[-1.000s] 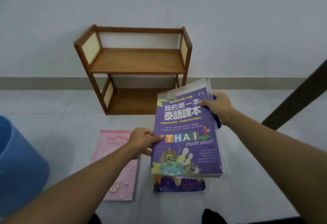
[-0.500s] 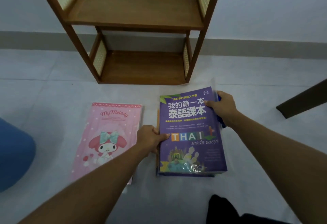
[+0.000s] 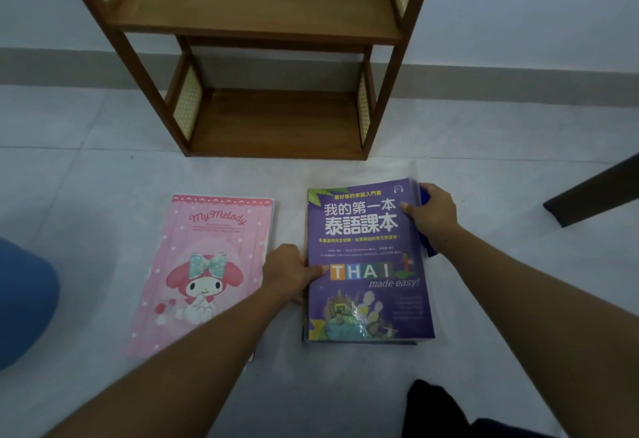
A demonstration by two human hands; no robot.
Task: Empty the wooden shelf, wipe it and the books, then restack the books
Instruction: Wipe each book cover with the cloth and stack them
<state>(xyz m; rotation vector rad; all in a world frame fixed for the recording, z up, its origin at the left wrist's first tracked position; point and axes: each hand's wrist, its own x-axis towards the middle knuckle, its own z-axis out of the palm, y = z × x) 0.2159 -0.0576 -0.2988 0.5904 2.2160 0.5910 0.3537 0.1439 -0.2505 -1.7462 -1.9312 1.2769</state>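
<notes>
1. Two grips on one book. The left grip (image 3: pixel 290 275) pinches the left edge of the purple Thai-language paperback in its clear plastic sleeve (image 3: pixel 370 264), thumb on the cover. The right grip (image 3: pixel 432 216) clasps its far right corner, with a bunched blue cloth (image 3: pixel 428 247) tucked in the same fingers.
2. That paperback lies flat in front of the two-tier wooden shelf with woven side panels (image 3: pixel 256 15), toward its right leg, atop a dark-covered book (image 3: pixel 380 341) whose edge peeks out beneath.
3. This looks like the set-down onto the pile. Both shelf boards are bare, so emptying appears done. To do it well, square the spine with the book below and slide the left fingers out sideways. That slick sleeve may skate, so watch it.
4. The flat pink My Melody book (image 3: pixel 207 264) lies before the shelf's left leg, just beside the left grip. I can't tell if they touch.
5. The surface is a pale tiled floor (image 3: pixel 86 202). A grey skirting strip (image 3: pixel 518 81) and a white wall (image 3: pixel 536 5) run behind the shelf. A blue rounded object (image 3: pixel 24 299) sits well to its left, and a dark slanted beam (image 3: pixel 594 192) to its right.
</notes>
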